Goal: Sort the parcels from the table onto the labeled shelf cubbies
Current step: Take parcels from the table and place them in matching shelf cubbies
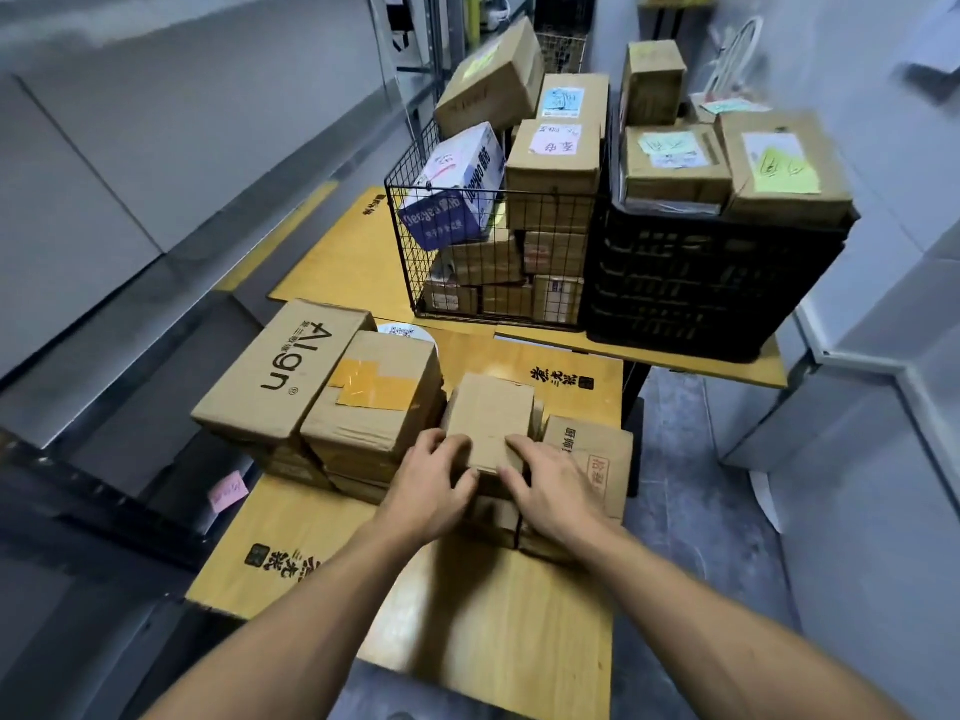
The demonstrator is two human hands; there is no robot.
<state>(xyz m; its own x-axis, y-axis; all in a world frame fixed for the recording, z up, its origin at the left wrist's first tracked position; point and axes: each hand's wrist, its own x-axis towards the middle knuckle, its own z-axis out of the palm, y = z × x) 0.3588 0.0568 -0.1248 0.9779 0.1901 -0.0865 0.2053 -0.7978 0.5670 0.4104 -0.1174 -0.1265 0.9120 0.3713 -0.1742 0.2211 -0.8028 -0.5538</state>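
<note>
A small plain cardboard parcel (491, 407) lies on top of a low stack near the middle of the wooden table (291, 532). My left hand (434, 478) grips its near left corner, fingers on the top face and thumb under the front edge. My right hand (550, 485) grips its near right corner the same way. To the left sit a box with yellow tape (376, 392) and a box printed "Align" (280, 371). A box with red print (597, 459) lies to the right.
A wire basket (410, 241) full of labelled boxes stands at the back of a second table. A black plastic crate (706, 283) with more boxes on top is beside it. Grey metal shelving (130, 252) runs along the left, with a pink note (227, 492) on it.
</note>
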